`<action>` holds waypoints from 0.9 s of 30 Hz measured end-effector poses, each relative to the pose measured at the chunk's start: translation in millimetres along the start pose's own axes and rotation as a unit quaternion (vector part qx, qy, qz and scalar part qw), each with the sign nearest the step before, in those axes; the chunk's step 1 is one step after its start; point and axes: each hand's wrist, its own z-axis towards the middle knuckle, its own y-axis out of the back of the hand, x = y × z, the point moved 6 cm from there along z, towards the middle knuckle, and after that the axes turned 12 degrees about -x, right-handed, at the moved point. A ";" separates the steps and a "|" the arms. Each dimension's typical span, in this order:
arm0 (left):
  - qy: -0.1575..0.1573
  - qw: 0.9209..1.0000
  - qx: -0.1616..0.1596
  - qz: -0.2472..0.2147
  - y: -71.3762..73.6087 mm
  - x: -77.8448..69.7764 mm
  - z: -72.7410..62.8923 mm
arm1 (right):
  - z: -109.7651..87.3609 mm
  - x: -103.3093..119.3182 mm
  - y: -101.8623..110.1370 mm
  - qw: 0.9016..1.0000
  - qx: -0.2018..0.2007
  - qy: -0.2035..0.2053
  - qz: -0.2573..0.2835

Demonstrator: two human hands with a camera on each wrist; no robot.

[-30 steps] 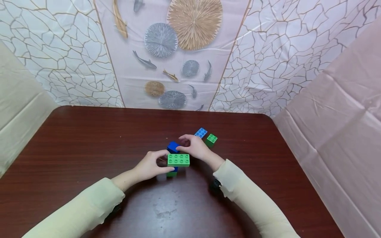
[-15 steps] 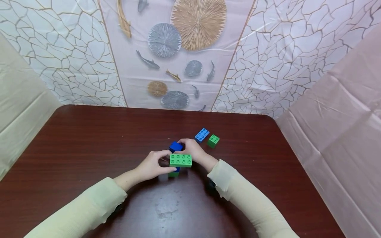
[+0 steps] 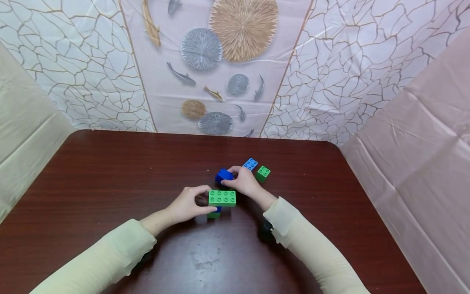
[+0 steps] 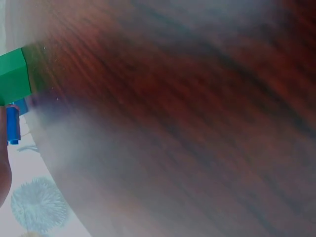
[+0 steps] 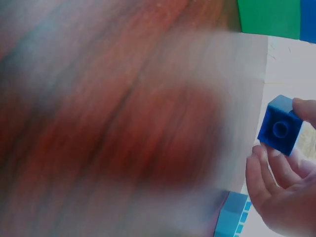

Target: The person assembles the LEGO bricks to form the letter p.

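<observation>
Well in from the far edge of the worktop point(image 3: 110, 175), the left hand point(image 3: 185, 205) grips a green-topped brick stack point(image 3: 222, 199) and the right hand point(image 3: 247, 183) pinches a blue brick point(image 3: 223, 175).

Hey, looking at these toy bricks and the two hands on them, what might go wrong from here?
The right hand pinches the dark blue brick by its fingertips, so it might slip or twist.

The long green brick overhangs the lower bricks to the person's right; a push on that end could tip or loosen it, though the left hand grips the stack.

The right hand is also close to the light blue brick and could knock it.
</observation>
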 end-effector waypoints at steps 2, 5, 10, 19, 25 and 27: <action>-0.009 1.000 -0.003 0.008 0.4 -1.2 0.8 | 0.3 -1.5 4.7 1.000 -0.011 -0.003 0.010; -0.023 0.999 -0.003 0.023 0.0 -2.2 2.9 | 0.6 -4.9 11.1 0.999 -0.026 -0.020 0.038; -0.025 0.999 -0.003 0.039 -1.3 -0.9 7.7 | 0.2 -8.4 17.6 0.993 -0.032 -0.038 0.107; -0.007 1.000 0.008 0.030 -4.8 -0.5 17.1 | -6.2 -2.2 31.9 0.987 -0.053 -0.025 0.151; 0.013 1.000 0.014 0.012 -4.3 1.5 16.7 | -7.7 0.8 37.1 0.984 -0.061 -0.033 0.165; 0.018 1.000 0.015 0.010 -4.1 2.6 16.5 | -8.5 2.9 40.0 0.983 -0.067 -0.036 0.170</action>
